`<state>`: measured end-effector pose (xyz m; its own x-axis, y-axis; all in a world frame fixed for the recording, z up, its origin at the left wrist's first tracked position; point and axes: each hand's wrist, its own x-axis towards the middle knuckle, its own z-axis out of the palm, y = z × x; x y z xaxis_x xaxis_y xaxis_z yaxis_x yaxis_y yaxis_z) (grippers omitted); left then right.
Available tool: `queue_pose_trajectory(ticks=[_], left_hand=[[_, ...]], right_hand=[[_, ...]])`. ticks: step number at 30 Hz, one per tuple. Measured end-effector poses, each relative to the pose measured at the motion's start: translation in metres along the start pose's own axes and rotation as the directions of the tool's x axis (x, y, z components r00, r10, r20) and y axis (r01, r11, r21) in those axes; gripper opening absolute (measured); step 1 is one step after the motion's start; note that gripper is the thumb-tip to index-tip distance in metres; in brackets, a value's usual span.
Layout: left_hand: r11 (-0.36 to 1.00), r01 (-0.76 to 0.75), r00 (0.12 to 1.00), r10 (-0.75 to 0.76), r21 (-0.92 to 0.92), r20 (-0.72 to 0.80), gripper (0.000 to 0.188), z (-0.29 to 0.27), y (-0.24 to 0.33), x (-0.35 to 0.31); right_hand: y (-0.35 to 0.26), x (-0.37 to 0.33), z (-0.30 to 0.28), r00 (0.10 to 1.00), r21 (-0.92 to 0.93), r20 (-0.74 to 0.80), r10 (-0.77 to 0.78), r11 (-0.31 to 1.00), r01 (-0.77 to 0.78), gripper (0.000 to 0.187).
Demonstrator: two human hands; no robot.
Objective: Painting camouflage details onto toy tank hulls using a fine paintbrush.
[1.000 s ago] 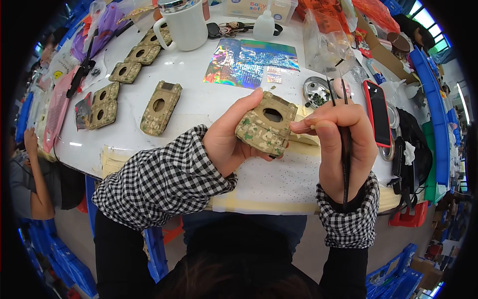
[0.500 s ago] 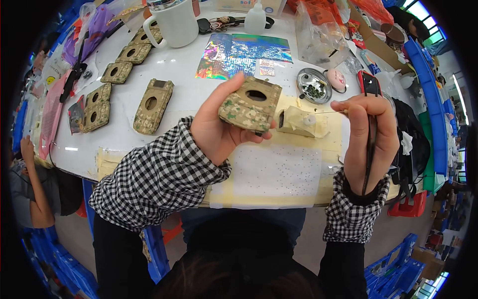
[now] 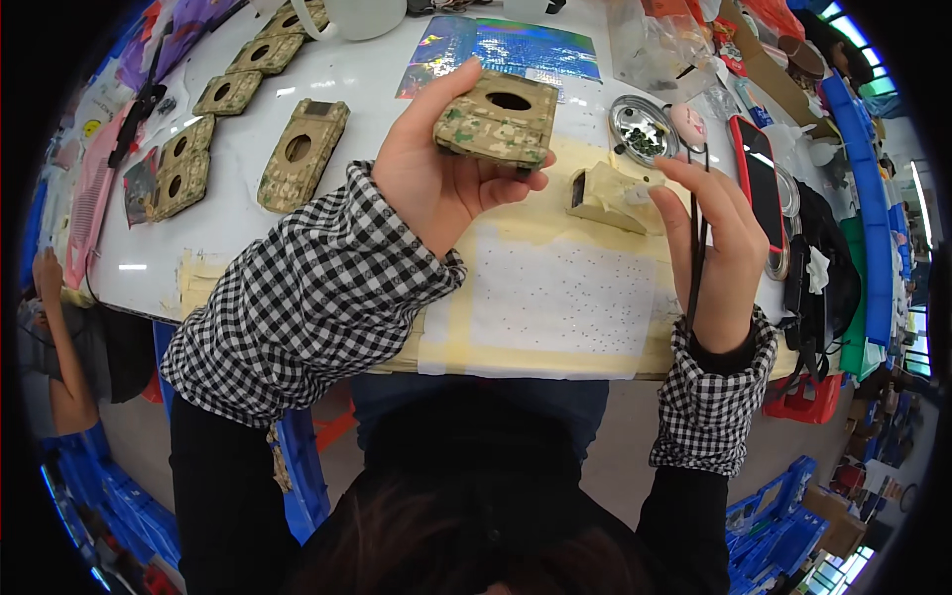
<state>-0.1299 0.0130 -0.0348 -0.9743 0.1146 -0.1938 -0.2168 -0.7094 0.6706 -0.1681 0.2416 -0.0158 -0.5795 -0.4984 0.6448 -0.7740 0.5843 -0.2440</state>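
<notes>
My left hand (image 3: 421, 183) grips a camouflage-painted model tank hull (image 3: 471, 129), tilted so its round opening faces up. In my right hand (image 3: 729, 253) are dark tweezers (image 3: 697, 238), their tips pointing away from me past the fingers. My right thumb and forefinger are beside a small white container (image 3: 637, 194) set in a tape-covered block (image 3: 595, 203); whether they pinch a thin tool there is unclear. Just beyond that block lies a round metal dish (image 3: 617, 117) with small dark green parts in it. A white sheet (image 3: 555, 288) with many tiny dark specks lies below both hands.
Similar camouflage hulls, one single (image 3: 324, 139) and several grouped (image 3: 203, 149), lie to the left. A red-edged phone (image 3: 759, 174) is right of my right hand. Farther back are a white mug (image 3: 367, 15), holographic film (image 3: 535, 50) and plastic bags (image 3: 645, 64). Another person's arm (image 3: 64, 347) shows far left.
My right hand has moved closer to the white container, and the thin needle-like tool at its fingertips no longer shows. The view has shifted, so the tabletop sits higher. My left hand keeps the hull.
</notes>
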Motion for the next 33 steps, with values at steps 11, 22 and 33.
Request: queue_pose_trajectory(ticks=[11,22,33], left_hand=[[0.995,-0.094,0.995,0.094,0.021,-0.022,0.049,-0.002,-0.017,0.007],[0.965,0.029,0.999,-0.018,-0.261,0.046,0.04,0.004,-0.009,0.002],[0.955,0.109,0.991,-0.082,-0.277,0.108,0.04,0.005,-0.003,0.0]], right_hand=[[-0.051,-0.046,-0.028,0.889,0.483,0.387,0.244,0.768,-0.421,0.048],[-0.048,-0.045,0.006,0.908,0.5,0.344,0.238,0.772,-0.391,0.011],[-0.047,-0.045,0.008,0.91,0.484,0.354,0.216,0.79,-0.376,0.009]])
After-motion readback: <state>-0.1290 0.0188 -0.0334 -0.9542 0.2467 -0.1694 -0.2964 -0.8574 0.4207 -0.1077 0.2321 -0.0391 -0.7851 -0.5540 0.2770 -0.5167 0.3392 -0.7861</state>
